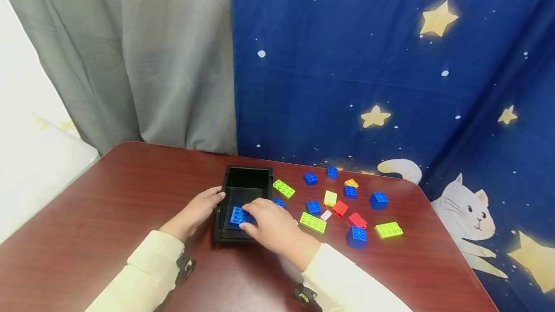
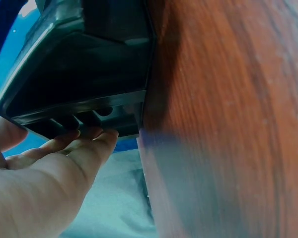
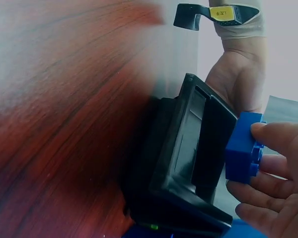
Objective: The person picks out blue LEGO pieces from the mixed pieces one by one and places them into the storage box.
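Note:
A black plastic bin (image 1: 249,178) stands on the table, its inside facing up. My left hand (image 1: 198,213) grips its left side, the thumb at the rim and the fingers (image 2: 94,144) against the outer wall below the lip. Over the bin's near half, my right hand (image 1: 279,229) pinches a blue building brick (image 3: 242,146) between thumb and fingers. In the head view the brick's round studs face up, and the fingers cover part of it. Seen from the right wrist, the brick is close over the bin's opening.
Right of the bin, loose bricks lie scattered on the brown table (image 1: 130,196): several blue ones (image 1: 357,237), lime green ones (image 1: 313,223), red ones (image 1: 340,208), a pale yellow one (image 1: 330,198), and an orange one (image 1: 352,183). Curtains (image 1: 303,61) hang behind the table's far edge.

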A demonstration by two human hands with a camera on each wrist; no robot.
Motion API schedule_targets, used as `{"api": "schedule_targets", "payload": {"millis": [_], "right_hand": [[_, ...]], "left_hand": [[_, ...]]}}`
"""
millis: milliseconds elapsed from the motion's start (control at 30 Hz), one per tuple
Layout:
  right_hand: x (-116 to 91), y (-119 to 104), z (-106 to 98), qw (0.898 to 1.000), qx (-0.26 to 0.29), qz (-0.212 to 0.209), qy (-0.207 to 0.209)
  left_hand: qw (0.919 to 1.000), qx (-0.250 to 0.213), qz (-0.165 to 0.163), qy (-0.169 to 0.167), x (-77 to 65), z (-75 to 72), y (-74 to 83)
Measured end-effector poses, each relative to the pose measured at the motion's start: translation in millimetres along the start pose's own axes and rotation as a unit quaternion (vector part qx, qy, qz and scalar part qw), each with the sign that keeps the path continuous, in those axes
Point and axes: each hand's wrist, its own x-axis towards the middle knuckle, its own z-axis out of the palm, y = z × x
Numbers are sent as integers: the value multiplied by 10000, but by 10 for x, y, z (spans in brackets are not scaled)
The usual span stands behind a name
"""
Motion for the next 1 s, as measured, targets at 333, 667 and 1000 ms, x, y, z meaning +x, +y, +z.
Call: {"api": "schedule_targets", "payload": {"millis": [333,667,1000], "right_hand": [[139,-57,106,9998,-167,51,-86],[259,-113,146,9988,-180,265,-374],[337,-86,216,9986,-197,280,-413]], "left_hand": [[9999,-80,94,-21,-4,3,12],[9999,-96,45,-8,4,3,5],[9999,-95,59,6,4,4,1]]}}
